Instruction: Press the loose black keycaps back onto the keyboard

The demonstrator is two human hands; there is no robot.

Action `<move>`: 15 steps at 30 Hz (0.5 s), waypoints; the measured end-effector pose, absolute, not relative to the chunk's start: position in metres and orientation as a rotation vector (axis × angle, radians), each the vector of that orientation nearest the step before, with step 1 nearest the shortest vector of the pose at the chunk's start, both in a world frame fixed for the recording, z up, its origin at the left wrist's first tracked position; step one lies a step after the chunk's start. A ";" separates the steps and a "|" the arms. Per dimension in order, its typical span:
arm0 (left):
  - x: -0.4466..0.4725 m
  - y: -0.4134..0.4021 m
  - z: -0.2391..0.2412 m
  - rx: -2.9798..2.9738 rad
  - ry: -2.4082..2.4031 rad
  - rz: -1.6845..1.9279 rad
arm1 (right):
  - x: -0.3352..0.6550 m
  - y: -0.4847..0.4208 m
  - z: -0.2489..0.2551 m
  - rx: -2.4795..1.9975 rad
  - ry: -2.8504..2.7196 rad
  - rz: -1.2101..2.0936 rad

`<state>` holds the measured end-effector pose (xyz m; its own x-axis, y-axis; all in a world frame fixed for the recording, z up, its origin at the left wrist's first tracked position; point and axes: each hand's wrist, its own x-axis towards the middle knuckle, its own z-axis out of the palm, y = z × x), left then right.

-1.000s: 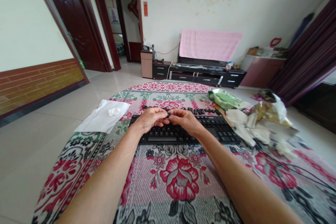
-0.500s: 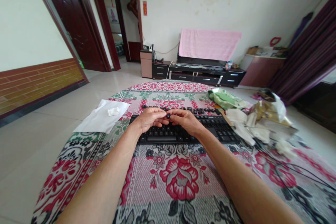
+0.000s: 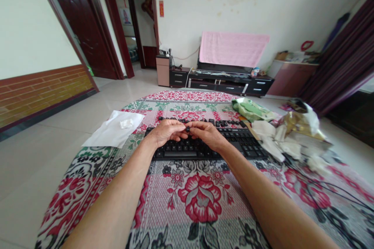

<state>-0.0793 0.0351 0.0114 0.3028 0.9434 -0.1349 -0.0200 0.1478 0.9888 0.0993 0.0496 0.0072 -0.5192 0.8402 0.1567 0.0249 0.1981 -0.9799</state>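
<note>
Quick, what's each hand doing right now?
Left hand: fingers closed, tips at the small black keycap; own grip on it can't be told.
Right hand: closed, pinching that keycap above the keyboard.

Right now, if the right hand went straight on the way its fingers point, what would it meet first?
Probably the left hand, which faces the right hand closely at a small black piece; exact depth is unclear.

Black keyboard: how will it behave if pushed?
The black keyboard is probably stiff, judging by its straight front edge. Lying flat and wide, it seems unlikely to tip or roll. A push might ruffle the patterned tablecloth beneath it.
</note>
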 end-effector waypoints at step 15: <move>-0.080 0.034 0.012 1.215 0.988 0.902 | 0.100 0.050 0.008 -0.807 -1.774 1.382</move>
